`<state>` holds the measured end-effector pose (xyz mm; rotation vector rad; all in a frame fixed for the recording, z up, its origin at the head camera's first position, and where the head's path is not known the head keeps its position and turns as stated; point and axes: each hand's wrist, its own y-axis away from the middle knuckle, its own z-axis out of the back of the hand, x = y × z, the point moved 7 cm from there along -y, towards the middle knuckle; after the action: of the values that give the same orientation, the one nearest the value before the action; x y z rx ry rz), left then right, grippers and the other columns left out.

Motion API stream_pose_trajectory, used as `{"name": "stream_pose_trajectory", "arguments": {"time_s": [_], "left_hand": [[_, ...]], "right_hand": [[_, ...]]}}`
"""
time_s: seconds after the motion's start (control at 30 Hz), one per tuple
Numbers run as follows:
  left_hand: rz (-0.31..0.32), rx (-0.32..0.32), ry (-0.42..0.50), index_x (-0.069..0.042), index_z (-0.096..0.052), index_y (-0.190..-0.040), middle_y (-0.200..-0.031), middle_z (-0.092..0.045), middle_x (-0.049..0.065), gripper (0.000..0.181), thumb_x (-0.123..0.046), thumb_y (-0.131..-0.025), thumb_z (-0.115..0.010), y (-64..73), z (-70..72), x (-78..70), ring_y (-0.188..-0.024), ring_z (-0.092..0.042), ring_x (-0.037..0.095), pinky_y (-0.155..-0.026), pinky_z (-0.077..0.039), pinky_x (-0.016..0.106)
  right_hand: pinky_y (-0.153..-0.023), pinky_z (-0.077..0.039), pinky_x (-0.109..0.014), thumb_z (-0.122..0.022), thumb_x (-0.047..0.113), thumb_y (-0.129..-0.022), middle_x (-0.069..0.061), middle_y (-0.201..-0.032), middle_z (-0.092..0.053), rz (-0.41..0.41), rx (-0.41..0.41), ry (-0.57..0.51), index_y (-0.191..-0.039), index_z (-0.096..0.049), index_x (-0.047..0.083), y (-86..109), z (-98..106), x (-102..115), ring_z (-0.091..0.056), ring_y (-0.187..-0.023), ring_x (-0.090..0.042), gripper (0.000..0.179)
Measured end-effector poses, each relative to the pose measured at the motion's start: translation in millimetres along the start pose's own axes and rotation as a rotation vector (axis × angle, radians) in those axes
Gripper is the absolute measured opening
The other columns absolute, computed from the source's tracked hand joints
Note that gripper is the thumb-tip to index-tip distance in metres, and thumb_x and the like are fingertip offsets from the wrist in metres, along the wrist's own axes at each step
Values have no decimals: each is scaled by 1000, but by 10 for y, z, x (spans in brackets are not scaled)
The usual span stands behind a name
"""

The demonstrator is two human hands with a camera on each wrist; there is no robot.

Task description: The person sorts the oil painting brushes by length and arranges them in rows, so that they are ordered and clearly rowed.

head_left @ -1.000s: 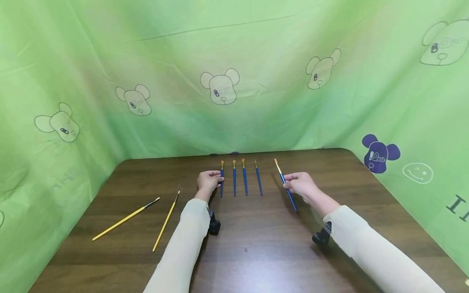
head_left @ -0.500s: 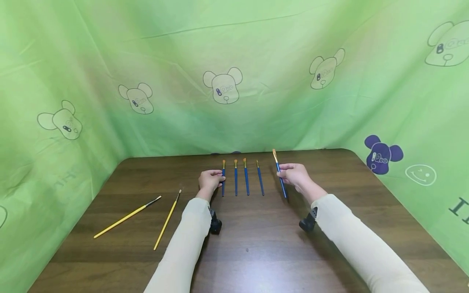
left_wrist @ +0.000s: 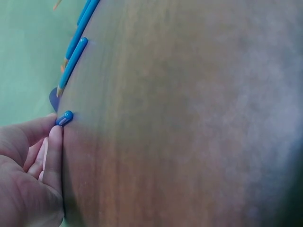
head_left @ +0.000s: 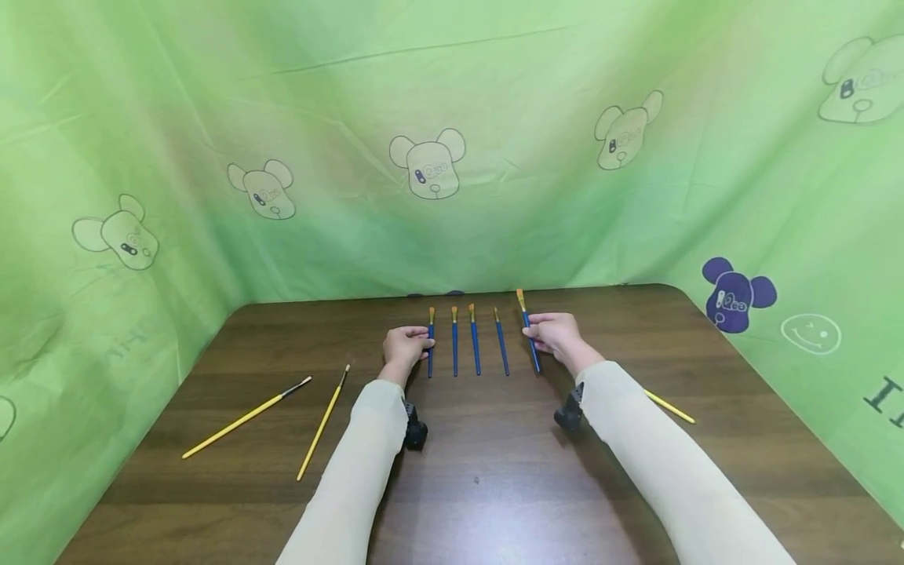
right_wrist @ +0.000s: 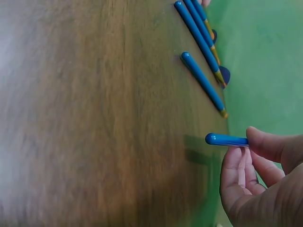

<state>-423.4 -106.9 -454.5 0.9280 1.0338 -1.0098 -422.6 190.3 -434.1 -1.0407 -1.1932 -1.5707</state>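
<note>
My left hand (head_left: 406, 351) pinches a blue paintbrush (head_left: 431, 364) at the left end of a row, bristles pointing away. In the left wrist view its rounded handle end (left_wrist: 66, 117) sticks out between thumb and fingers. At the row's right end, my right hand (head_left: 556, 335) pinches another blue paintbrush (head_left: 534, 361), slightly slanted. The right wrist view shows this handle (right_wrist: 225, 139) between thumb and fingertips, with a shadow on the table beside it. Between the hands lie three more blue paintbrushes, a left one (head_left: 455, 349), a middle one (head_left: 475, 349) and a thin right one (head_left: 501, 348).
Two yellow paintbrushes, one slanted (head_left: 236, 424) and one steeper (head_left: 322, 428), lie on the left of the brown wooden table (head_left: 480, 502). A yellow handle (head_left: 671, 406) shows from under the right sleeve (head_left: 657, 447). A green printed curtain (head_left: 339, 243) hangs behind.
My right hand has moved left with its blue paintbrush, bringing it close to the row, and the brush stands more upright in view. A yellow handle has come into sight on the right. My left hand stays put.
</note>
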Motion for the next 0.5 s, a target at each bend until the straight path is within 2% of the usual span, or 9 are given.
{"name": "stream_pose_trajectory", "arguments": {"time_s": [0.3,0.5], "left_hand": [[-2,-11,-4,-2,-75,-102,-97,-73,10,24,4,-79,-76,7,-5,22,-71,-67,13,-59,-57,21],[-4,-10,-5,-2,-75,-103,-97,-73,10,24,3,-79,-76,6,-23,17,-73,-67,14,-60,-57,22]], "right_hand": [[-62,-54,-19,-69,-6,-85,-13,-99,-67,-23,-44,34,-125,-60,-6,-29,-44,-55,-59,-68,-8,40],[-62,-55,-17,-73,-3,-82,-23,-117,-63,10,-86,105,-119,-65,-6,-28,-33,-59,-59,-66,-7,38]]}}
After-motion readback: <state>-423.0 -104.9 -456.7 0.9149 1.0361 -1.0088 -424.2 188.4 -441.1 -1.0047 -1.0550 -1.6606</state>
